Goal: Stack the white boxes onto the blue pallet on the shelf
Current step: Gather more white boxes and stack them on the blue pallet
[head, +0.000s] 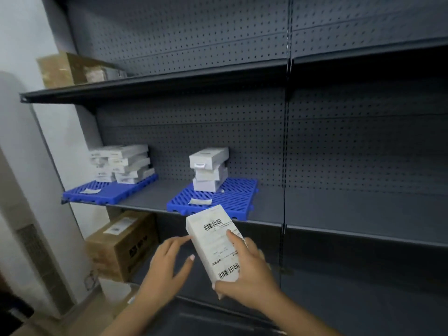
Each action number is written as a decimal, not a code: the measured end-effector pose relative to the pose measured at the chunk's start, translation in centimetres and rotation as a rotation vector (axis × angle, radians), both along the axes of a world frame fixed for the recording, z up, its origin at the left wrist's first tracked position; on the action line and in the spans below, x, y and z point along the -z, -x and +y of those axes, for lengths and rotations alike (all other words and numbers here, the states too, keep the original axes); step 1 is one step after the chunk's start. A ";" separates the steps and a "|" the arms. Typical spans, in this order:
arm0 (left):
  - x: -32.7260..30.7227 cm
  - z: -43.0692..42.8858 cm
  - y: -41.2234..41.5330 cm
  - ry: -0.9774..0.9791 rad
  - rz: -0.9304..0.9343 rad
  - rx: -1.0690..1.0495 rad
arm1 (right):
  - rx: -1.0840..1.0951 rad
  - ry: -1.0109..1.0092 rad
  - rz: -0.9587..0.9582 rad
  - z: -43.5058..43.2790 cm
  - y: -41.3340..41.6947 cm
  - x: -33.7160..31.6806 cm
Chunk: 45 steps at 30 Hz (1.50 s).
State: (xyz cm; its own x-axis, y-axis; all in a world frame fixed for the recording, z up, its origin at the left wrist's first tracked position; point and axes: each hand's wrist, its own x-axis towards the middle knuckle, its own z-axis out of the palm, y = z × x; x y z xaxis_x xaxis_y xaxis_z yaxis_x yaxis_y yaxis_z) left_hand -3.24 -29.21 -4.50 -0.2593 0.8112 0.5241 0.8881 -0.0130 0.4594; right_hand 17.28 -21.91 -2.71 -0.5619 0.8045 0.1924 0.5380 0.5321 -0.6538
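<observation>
From my feed the biggest thing is the dark grey shelving unit [339, 141] w/ a pegboard back, filling most of the view. Its middle shelf [315, 204] runs left to right across the ctr, and an upper shelf [145, 86] sits above it. At the far-left end of the upper shelf there's a brown carton [63, 69]. Lower left, under the middle shelf, I see a cardboard box [121, 246] w/ a white shipping label on top. Two pallets lie flat on the middle shelf, well apart. The left blue pallet [114, 190] carries a messy pile of white boxes [123, 163] at its far edge. The right blue pallet [232, 195] carries a stack of three white boxes [209, 169] at its far-left corner, slightly skewed. Each pallet also has a small white slip on its near part, one on the left [90, 191] and one on the right [200, 201]. Near me, in front of and below the right pallet's near edge, is the white box [215, 241]. It's tilted, barcode face up, not yet on any pallet. My right hand [247, 284] grips its near-right end, thumb on the labelled face, fingers wrapped underneath. My left hand [164, 265] is spread w/ straight fingers, holding nothing. Its fingertips are at the box's left edge, and I can't tell if they touch.
</observation>
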 end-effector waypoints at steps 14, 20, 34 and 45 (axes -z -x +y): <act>-6.2 12.6 2.9 -0.021 -0.002 0.002 | 0.132 -0.071 0.012 14.0 3.3 -7.1; -5.1 16.9 3.8 0.004 -0.048 0.044 | 0.227 0.017 -0.051 19.2 6.0 -6.9; -3.7 23.1 10.4 0.100 -0.061 0.271 | 0.512 0.197 -0.156 26.4 13.9 -6.7; -4.0 25.2 14.5 0.079 -0.005 0.554 | 0.645 0.229 0.117 28.0 16.0 -5.8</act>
